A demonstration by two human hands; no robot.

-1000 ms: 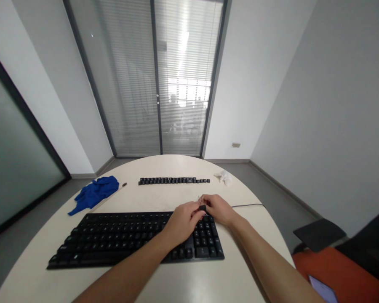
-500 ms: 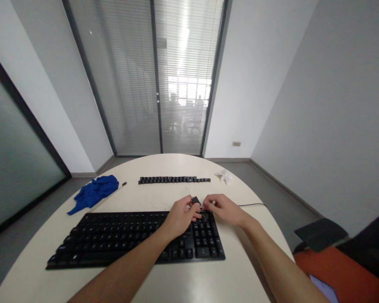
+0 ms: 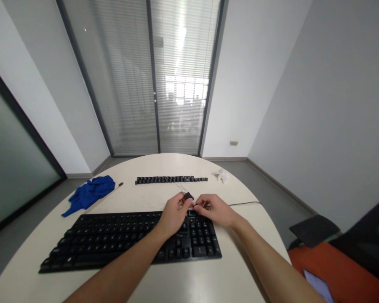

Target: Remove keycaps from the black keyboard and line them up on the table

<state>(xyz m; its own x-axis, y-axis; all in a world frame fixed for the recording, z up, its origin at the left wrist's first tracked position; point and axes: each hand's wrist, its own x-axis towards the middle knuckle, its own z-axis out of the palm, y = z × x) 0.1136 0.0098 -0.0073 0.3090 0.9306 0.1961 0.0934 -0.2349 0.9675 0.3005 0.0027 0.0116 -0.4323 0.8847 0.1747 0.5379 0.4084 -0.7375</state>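
My left hand (image 3: 176, 215) is closed around the black handle of a wire keycap puller (image 3: 188, 196), above the upper right part of the keyboard. Thin wire loops stick out from the handle's far end. Just to its right, my right hand (image 3: 213, 208) pinches a small black keycap (image 3: 195, 205), mostly covered by the fingertips, close to the puller's near end. Beneath both hands lies a black keyboard (image 3: 113, 242), its number pad at the right. My left hand and forearm hide some of its keys.
A row of loose black keycaps (image 3: 170, 179) stretches along the far side of the round table (image 3: 164, 164). At the left are a blue cloth (image 3: 93, 191) and a thin brush (image 3: 104, 199). Crumpled white tissue (image 3: 221, 176) and a black cable (image 3: 244, 203) lie at the right.
The right hand's fingers have moved in against the puller's near end, where a keycap hung on the wires. The puller has turned slightly in my left hand. The view has shifted slightly.
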